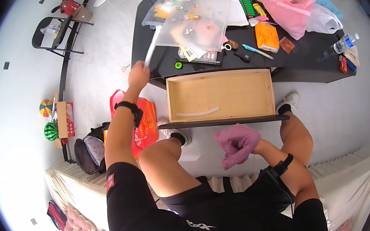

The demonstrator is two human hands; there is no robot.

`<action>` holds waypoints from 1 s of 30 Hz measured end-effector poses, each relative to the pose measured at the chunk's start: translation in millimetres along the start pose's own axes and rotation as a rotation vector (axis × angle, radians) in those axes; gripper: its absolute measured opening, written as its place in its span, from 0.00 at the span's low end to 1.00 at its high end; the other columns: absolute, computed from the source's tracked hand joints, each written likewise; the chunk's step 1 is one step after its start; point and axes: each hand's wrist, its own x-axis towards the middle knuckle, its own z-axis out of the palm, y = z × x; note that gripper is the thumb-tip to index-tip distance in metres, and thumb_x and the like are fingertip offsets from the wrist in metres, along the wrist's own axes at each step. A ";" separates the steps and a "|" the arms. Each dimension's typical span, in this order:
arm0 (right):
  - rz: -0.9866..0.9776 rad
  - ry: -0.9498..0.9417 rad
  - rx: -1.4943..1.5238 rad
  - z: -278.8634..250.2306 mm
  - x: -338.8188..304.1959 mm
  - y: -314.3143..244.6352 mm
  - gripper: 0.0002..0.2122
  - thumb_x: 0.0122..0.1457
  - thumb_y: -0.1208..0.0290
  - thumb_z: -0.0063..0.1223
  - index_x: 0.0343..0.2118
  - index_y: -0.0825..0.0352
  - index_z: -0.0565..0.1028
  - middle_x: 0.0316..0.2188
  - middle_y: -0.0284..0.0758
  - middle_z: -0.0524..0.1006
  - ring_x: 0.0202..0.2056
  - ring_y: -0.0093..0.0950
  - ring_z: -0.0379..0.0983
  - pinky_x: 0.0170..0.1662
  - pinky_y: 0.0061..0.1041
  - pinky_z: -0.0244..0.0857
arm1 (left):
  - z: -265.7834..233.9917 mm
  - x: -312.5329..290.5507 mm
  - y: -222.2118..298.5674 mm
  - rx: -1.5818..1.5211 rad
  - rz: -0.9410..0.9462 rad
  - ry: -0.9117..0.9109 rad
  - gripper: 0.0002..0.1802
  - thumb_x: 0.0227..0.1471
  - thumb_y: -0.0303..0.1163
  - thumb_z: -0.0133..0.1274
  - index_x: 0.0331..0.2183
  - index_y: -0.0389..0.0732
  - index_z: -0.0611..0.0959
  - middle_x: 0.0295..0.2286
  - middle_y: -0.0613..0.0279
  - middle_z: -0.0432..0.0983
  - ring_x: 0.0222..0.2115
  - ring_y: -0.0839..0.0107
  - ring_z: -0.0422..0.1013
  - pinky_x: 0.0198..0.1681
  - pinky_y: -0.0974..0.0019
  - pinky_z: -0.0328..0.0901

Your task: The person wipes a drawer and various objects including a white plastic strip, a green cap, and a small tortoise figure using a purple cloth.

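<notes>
L grip (pixel 139 76) closed round white strip (pixel 154 46), prob. light; best held at end; R grip (pixel 257 147) can't tell, within soft-looking purple cloth (pixel 237 139)

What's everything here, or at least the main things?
Table: 1, black, top centre
Drawer: 1, pale wood, pulled from table
Strip: 1, white, inside drawer
Stick: 1, white, at table's left
Cloth: 1, purple, below drawer
Folder: 1, translucent, table's left
Pink bag: 1, pink, table's right
Packet: 1, orange, by pink bag
Bottle: 1, clear, blue cap, table's right
Shopping bag: 1, red, floor, left
Backpack: 1, black, floor, left
Watermelon-patterned ball: 1, green, far left
Folding chair: 1, black, upper left
Covered seat: 1, cream, towards bottom
Left hand: 1, bare, gripping stick
Right hand: 1, mostly hidden by cloth
</notes>
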 end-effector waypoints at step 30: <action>-0.132 0.815 0.576 155.8 -95.4 -76.8 0.04 0.54 0.72 0.44 0.29 0.67 0.67 0.25 0.36 0.69 0.28 0.30 0.68 0.34 0.30 0.63 | -105.2 -418.5 249.8 -0.447 0.874 0.113 0.10 0.43 0.33 0.56 0.27 0.37 0.78 0.24 0.51 0.74 0.27 0.53 0.71 0.28 0.55 0.65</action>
